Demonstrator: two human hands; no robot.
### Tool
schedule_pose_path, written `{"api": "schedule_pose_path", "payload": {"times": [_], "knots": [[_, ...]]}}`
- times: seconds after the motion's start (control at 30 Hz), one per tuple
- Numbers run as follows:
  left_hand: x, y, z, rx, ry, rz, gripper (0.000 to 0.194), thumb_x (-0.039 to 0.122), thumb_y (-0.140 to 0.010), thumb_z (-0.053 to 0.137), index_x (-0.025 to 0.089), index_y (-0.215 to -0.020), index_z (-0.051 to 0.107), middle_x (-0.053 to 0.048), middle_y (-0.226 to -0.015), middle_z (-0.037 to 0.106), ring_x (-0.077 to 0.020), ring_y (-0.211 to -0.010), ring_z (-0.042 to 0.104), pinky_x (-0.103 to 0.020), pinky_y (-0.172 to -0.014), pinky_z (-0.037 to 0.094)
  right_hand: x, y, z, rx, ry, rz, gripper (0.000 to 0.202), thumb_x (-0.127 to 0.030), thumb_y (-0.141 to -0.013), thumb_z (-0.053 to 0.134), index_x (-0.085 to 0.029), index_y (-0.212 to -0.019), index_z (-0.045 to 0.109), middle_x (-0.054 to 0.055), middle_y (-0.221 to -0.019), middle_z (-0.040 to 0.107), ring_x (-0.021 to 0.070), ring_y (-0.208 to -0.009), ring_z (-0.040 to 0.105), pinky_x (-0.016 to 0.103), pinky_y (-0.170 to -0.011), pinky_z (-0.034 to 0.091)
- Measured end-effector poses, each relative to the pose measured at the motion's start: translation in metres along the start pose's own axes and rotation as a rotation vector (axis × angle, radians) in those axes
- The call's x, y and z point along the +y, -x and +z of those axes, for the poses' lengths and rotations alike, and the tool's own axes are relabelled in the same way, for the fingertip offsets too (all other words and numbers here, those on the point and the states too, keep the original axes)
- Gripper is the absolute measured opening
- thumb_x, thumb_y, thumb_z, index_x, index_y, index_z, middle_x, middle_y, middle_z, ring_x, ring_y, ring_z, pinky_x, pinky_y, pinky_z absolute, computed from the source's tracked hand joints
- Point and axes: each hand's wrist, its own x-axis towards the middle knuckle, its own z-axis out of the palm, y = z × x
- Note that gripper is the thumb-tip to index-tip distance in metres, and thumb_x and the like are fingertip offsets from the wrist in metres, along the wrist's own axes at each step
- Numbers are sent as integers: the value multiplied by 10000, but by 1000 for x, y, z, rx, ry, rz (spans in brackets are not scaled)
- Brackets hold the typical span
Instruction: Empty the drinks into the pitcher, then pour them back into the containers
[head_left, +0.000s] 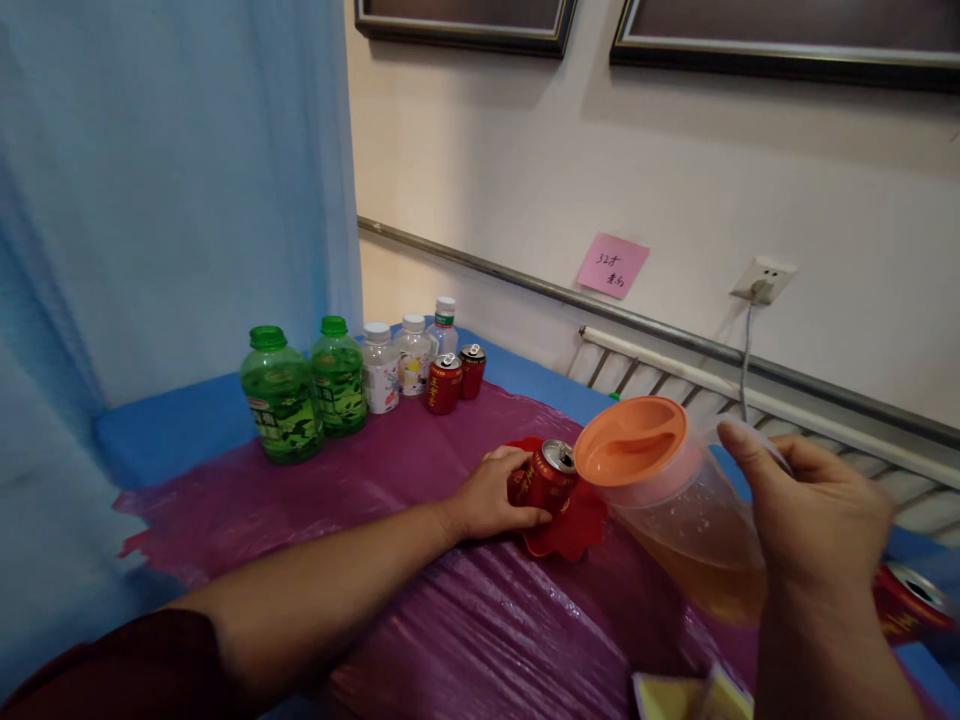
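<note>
My left hand (pixel 491 497) grips a red drink can (pixel 549 478) that stands, tilted a little, on a red scalloped plate (pixel 574 535) on the purple table cover. My right hand (pixel 814 515) holds a clear plastic pitcher (pixel 679 510) by its handle. The pitcher has an orange lid (pixel 630 441), holds amber liquid and is tipped towards the can. Its spout end is right next to the can's open top.
At the back left stand two green bottles (pixel 283 395), two small white bottles (pixel 397 362), a water bottle (pixel 444 327) and two red cans (pixel 454 377). Another red can (pixel 911 600) is at the right edge. Yellow paper (pixel 686 697) lies at the bottom. A blue curtain (pixel 150 180) hangs left.
</note>
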Motion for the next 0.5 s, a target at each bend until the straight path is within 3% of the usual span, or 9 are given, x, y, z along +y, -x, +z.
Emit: {"api": "schedule_pose_path", "payload": {"times": [0.5], "knots": [[1, 0, 0, -7, 1, 16, 632, 538, -604, 864, 206, -1111, 686, -92, -1158, 668, -334, -1121, 589, -461, -1014, 441, -2, 0, 0, 8, 3, -20, 556, -732, -693, 695, -186, -607, 634, -43, -516, 409, 116, -539, 373, 273, -520, 293]]}}
